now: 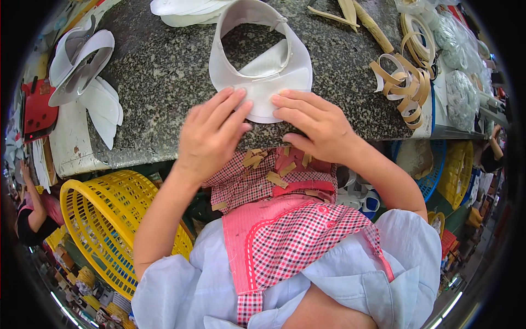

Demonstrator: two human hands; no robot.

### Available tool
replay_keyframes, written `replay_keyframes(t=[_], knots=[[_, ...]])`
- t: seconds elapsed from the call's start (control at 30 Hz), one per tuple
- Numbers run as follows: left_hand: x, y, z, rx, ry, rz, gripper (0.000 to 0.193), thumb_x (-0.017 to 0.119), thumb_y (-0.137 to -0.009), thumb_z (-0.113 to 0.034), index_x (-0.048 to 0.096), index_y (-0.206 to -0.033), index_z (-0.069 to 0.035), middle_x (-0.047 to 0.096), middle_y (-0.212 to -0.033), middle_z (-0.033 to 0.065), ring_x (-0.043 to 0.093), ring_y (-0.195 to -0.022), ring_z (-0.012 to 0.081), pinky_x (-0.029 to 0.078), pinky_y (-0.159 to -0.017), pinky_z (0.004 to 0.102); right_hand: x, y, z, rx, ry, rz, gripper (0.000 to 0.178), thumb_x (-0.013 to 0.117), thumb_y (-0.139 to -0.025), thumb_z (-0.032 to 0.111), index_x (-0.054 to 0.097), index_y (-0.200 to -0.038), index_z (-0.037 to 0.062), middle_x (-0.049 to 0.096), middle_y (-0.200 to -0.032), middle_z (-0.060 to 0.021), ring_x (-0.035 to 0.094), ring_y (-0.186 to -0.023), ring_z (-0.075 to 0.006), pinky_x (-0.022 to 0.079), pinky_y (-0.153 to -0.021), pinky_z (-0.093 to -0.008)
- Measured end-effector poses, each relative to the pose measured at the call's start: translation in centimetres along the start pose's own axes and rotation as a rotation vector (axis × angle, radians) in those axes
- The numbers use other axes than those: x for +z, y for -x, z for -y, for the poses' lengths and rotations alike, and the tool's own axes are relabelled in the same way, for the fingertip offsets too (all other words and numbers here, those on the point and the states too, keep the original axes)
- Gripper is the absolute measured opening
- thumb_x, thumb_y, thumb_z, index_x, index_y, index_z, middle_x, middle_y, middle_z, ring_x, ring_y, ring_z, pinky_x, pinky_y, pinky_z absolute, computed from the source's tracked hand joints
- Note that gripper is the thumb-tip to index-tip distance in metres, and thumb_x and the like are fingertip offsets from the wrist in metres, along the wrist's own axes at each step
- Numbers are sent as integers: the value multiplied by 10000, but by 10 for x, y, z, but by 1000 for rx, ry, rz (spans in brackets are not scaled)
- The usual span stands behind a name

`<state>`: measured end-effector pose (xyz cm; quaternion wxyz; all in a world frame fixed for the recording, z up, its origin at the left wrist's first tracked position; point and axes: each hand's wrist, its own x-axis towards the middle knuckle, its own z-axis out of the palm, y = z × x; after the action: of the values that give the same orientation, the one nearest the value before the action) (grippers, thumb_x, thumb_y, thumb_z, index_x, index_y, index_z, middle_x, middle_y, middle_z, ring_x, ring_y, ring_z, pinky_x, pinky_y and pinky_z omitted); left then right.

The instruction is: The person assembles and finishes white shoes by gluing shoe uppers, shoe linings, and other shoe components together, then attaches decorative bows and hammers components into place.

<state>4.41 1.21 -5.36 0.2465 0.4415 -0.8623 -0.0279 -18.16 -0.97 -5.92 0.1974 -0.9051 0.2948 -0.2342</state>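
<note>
White piece [263, 90] lies near the front edge of the tabletop [153, 82], looped band on the far side, flat lobe toward the person. Both hands are palm-down on the lobe: left hand [211, 129] with fingertips on its left part, right hand [318, 123] on the right. Fingers loosely extended, not wrapped round anything; can't tell how hard they press, or whether the left thumb tucks under the edge. Reads as aligning or smoothing the layers there. To do it well: square up the layer edges first, pin one side with the left fingertips, then stroke outward with the right so no crease gets trapped. Even, light pressure; leave the band uncrushed. Support the lobe fully on stone, since it sits close to the edge. Tape strips [408, 90] are well clear at right; tape scraps [276, 180] on the apron [285, 236] could stick to the underside.
</note>
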Motion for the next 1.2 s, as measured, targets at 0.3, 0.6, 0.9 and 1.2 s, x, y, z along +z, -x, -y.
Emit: replay_keyframes(t=[0.3, 0.6, 0.9, 1.2], knots=[[5, -83, 53, -364, 130, -255, 426, 651, -737, -149, 537, -1126, -20, 604, -1005, 168, 581, -911, 293, 444, -806, 371, -6, -28, -45, 559, -1015, -662, 323, 581, -804, 53, 487, -1103, -25, 582, -987, -105, 544, -944, -145, 426, -838, -265], [-30, -66, -7, -101, 745, -227, 847, 723, -625, -255, 274, -1314, -52, 384, -1281, 215, 313, -1224, 320, 221, -1013, 415, -51, -43, -45, 241, -1349, -192, 595, 808, -547, 271, 500, -981, 4, 546, -887, -8, 511, -832, -81, 421, -721, -234], [-46, -57, -29, -262, 1495, 681, 703, 811, -544, -364, 551, -1099, -18, 595, -1037, 66, 562, -949, 169, 427, -851, 310, -68, -32, -18, 130, -1464, -106, 532, 850, -478, 222, 547, -854, 0, 548, -914, -68, 527, -801, -154, 406, -671, -256], [-43, -64, -9, -122, 1438, 746, 824, 751, -565, -498, 505, -1182, -10, 569, -1092, 122, 523, -1024, 188, 361, -924, 330, -81, -18, -23, 239, -1435, 171, 612, 850, -501, 333, 494, -875, 5, 549, -783, -11, 516, -721, -62, 394, -600, -191]])
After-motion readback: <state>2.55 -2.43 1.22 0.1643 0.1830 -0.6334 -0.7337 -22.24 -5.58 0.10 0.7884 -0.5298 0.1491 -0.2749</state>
